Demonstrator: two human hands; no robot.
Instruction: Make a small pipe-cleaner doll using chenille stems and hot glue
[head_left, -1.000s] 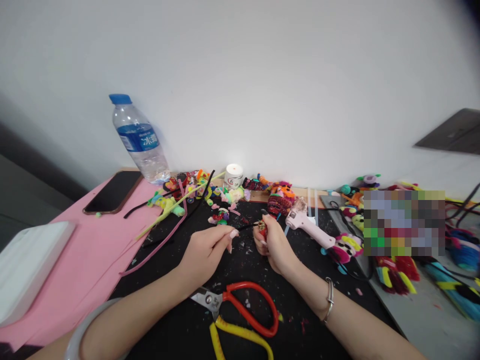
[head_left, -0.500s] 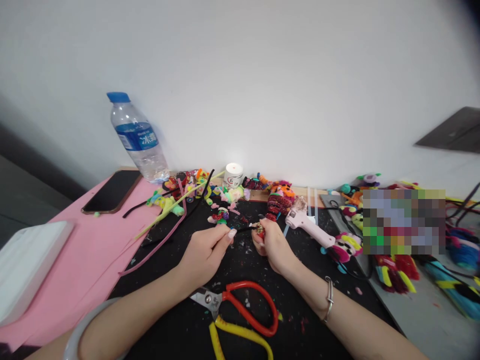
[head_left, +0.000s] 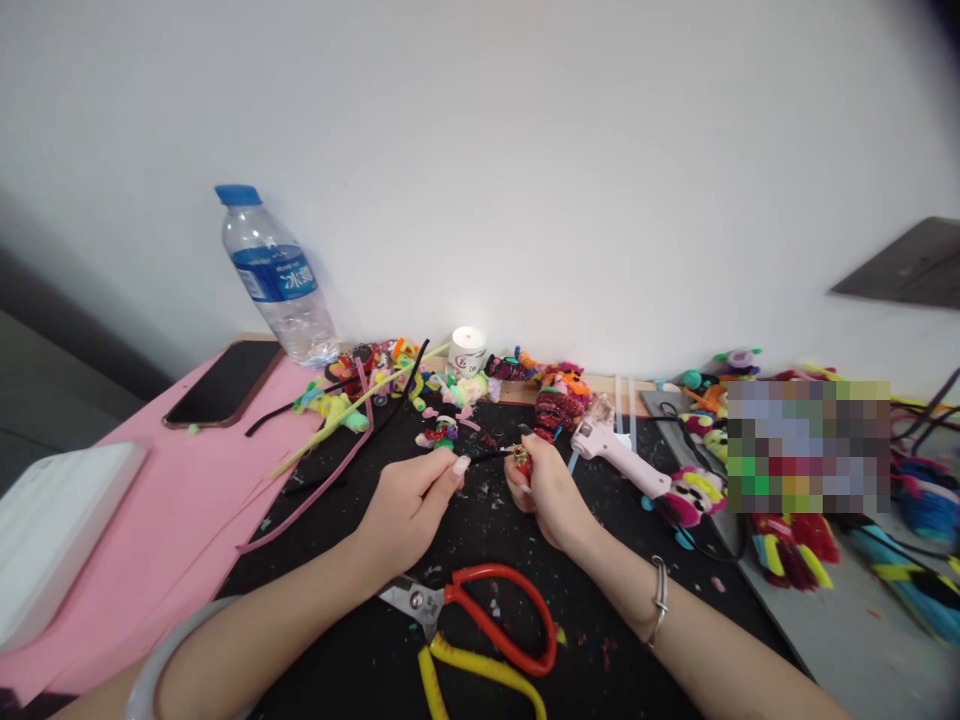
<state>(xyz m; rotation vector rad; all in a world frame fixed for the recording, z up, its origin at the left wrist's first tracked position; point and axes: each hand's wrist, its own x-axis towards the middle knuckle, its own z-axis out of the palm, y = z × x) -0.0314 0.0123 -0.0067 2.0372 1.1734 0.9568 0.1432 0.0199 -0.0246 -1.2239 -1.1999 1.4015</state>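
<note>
Between my two hands runs a short black pipe cleaner [head_left: 489, 456], roughly level above the black work mat [head_left: 480, 540]. My left hand [head_left: 415, 500] pinches its left end between thumb and fingers. My right hand [head_left: 550, 487] is closed round a small red-and-gold piece [head_left: 522, 459], mostly covered by the fingers, and the strip's right end meets it. I cannot make out that piece's kind. Just behind my left fingertips lies a small colourful pipe-cleaner figure [head_left: 442, 430]. Below the hands, scissors [head_left: 495, 620] with one red and one yellow handle lie spread on the mat.
A pale glue gun [head_left: 622, 458] lies right of my right hand. Several fuzzy figures [head_left: 559, 400] line the wall, beside a white cylindrical container [head_left: 468, 350]. At left are a water bottle [head_left: 274, 275], a phone [head_left: 223, 383], loose pipe cleaners [head_left: 330, 425] and a white block [head_left: 64, 535].
Both hands stay nearly in place with the black strip between them. My right fingers and the red-and-gold piece have shifted very slightly.
</note>
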